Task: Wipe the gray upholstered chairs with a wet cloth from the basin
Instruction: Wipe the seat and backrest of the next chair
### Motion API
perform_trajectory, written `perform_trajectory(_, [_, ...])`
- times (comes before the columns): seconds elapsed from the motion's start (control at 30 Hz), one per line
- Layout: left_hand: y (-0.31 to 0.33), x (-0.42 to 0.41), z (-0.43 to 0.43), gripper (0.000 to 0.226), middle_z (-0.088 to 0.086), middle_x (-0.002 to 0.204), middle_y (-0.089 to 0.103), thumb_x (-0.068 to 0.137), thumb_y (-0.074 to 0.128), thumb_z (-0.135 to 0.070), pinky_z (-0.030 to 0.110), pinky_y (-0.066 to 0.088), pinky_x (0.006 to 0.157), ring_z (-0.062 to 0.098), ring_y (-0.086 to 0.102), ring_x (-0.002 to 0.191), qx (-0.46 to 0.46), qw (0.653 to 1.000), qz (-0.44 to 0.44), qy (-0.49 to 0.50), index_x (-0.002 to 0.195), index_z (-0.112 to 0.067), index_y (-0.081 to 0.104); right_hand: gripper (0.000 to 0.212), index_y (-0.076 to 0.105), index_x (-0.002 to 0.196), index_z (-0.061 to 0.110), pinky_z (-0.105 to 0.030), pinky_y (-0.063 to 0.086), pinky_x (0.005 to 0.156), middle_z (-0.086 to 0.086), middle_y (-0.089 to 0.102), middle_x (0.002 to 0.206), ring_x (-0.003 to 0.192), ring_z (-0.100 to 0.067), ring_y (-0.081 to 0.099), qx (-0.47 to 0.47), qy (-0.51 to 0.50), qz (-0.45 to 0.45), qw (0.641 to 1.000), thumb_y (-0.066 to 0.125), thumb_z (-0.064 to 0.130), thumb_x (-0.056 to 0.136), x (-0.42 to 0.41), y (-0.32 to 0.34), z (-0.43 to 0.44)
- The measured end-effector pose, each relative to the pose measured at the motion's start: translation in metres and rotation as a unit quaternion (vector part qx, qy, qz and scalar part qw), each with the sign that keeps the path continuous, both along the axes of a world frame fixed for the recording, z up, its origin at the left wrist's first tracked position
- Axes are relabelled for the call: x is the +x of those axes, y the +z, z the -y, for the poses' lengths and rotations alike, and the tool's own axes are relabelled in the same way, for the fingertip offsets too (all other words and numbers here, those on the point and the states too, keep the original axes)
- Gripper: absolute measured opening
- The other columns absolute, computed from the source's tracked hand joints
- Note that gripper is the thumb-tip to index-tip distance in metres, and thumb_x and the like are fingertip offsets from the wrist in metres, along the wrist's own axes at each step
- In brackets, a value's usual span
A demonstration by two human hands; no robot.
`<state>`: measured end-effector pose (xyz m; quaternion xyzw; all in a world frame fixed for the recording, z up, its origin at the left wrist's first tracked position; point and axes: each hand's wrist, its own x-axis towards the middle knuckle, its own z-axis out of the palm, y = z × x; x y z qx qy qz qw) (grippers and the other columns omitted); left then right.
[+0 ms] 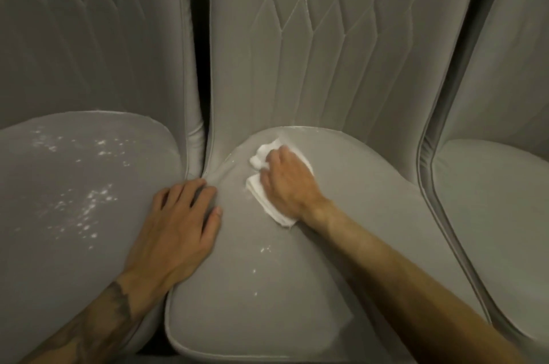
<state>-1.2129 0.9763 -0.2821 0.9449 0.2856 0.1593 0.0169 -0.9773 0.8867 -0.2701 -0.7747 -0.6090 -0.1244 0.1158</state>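
Head view: three gray chairs [297,274], one white cloth [269,203] under right hand [289,183], left hand [178,224] fingers spread.

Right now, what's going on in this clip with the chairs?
A person is cleaning a row of gray upholstered chairs. The right hand presses a folded white cloth flat on the middle chair's seat, near the backrest. The left hand rests open across the gap onto the left chair's seat, bracing. White flecks dot the left seat, with a few on the middle one. No basin is in view.
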Motion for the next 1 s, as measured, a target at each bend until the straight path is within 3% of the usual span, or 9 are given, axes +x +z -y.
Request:
perform_trajectory(0.1, [-0.001, -0.002, -0.001, 0.041, 0.005, 0.137, 0.059, 0.103, 0.04, -0.04, 0.046, 0.042, 0.104, 0.027, 0.056, 0.123, -0.007, 1.0, 0.002, -0.005, 0.128, -0.018, 0.062, 0.008, 0.062, 0.09, -0.003, -0.044, 0.049, 0.07, -0.026, 0.06, 0.091, 0.08, -0.037, 0.06, -0.018, -0.002, 0.012, 1.0, 0.061, 0.005, 0.09, 0.028, 0.007, 0.013])
perform_trajectory(0.23, [0.0, -0.002, -0.001, 0.04, 0.003, 0.137, 0.058, 0.103, 0.038, -0.04, 0.045, 0.041, 0.106, 0.025, 0.055, 0.125, -0.016, 1.0, 0.008, -0.003, 0.129, -0.019, 0.061, 0.03, 0.051, 0.117, 0.001, -0.043, 0.039, 0.089, -0.02, 0.053, 0.121, 0.106, -0.037, 0.053, -0.045, -0.271, -0.015, 0.962, 0.037, 0.021, 0.102, 0.065, 0.009, 0.007])
perform_trajectory(0.33, [0.002, -0.001, 0.0, 0.038, 0.004, 0.135, 0.059, 0.102, 0.04, -0.038, 0.045, 0.042, 0.105, 0.026, 0.056, 0.124, -0.014, 1.0, 0.012, -0.003, 0.126, -0.019, 0.062, 0.037, 0.048, 0.126, 0.005, -0.038, 0.034, 0.091, -0.015, 0.051, 0.125, 0.111, -0.032, 0.05, -0.046, -0.16, -0.046, 0.985, 0.032, 0.029, 0.102, 0.003, -0.002, -0.03])
perform_trajectory(0.43, [0.004, -0.001, 0.001, 0.037, 0.006, 0.133, 0.061, 0.101, 0.04, -0.035, 0.046, 0.043, 0.103, 0.028, 0.058, 0.121, -0.009, 1.0, 0.019, -0.002, 0.123, -0.016, 0.064, 0.023, 0.056, 0.102, 0.003, -0.043, 0.036, 0.084, -0.02, 0.058, 0.097, 0.086, -0.035, 0.055, 0.006, 0.068, -0.031, 0.997, 0.042, 0.021, 0.098, -0.04, -0.006, -0.038])
perform_trajectory(0.5, [0.006, -0.002, 0.003, 0.037, 0.006, 0.132, 0.062, 0.101, 0.04, -0.035, 0.046, 0.044, 0.103, 0.029, 0.058, 0.121, -0.013, 1.0, 0.024, 0.002, 0.122, -0.016, 0.064, 0.027, 0.055, 0.109, 0.002, -0.045, 0.036, 0.09, -0.021, 0.056, 0.109, 0.098, -0.036, 0.053, -0.05, 0.042, -0.004, 0.998, 0.038, 0.023, 0.102, -0.014, 0.0, -0.036])
perform_trajectory(0.63, [0.006, -0.001, 0.003, 0.034, 0.007, 0.13, 0.061, 0.101, 0.043, -0.031, 0.044, 0.044, 0.105, 0.029, 0.057, 0.119, -0.029, 0.999, 0.031, 0.012, 0.123, -0.013, 0.061, 0.033, 0.048, 0.122, 0.003, -0.045, 0.036, 0.094, -0.019, 0.049, 0.126, 0.114, -0.036, 0.049, -0.083, -0.152, 0.021, 0.985, 0.031, 0.023, 0.103, 0.021, 0.007, -0.053])
perform_trajectory(0.8, [0.0, -0.003, 0.0, 0.031, 0.012, 0.128, 0.06, 0.099, 0.047, -0.026, 0.044, 0.046, 0.106, 0.03, 0.056, 0.116, -0.041, 0.997, 0.059, 0.024, 0.123, -0.009, 0.057, 0.034, 0.056, 0.108, 0.002, -0.05, 0.037, 0.089, -0.021, 0.054, 0.11, 0.1, -0.036, 0.051, -0.066, 0.083, 0.009, 0.994, 0.032, 0.026, 0.102, -0.036, -0.008, -0.061])
perform_trajectory(0.93, [-0.001, -0.003, 0.001, 0.026, 0.008, 0.12, 0.058, 0.097, 0.044, -0.025, 0.043, 0.047, 0.1, 0.027, 0.055, 0.109, -0.03, 0.996, 0.074, 0.024, 0.118, -0.013, 0.053, 0.032, 0.05, 0.118, 0.005, -0.041, 0.036, 0.094, -0.015, 0.052, 0.124, 0.111, -0.032, 0.049, -0.078, -0.055, 0.004, 0.995, 0.031, 0.026, 0.103, -0.008, 0.002, -0.078])
perform_trajectory(1.0, [0.0, -0.003, 0.001, 0.026, 0.007, 0.117, 0.058, 0.096, 0.043, -0.024, 0.042, 0.046, 0.098, 0.026, 0.054, 0.107, -0.023, 0.997, 0.078, 0.02, 0.117, -0.014, 0.053, 0.029, 0.055, 0.112, 0.005, -0.041, 0.039, 0.092, -0.016, 0.056, 0.118, 0.107, -0.033, 0.052, -0.072, -0.047, 0.009, 0.996, 0.035, 0.023, 0.101, -0.028, 0.007, -0.079])
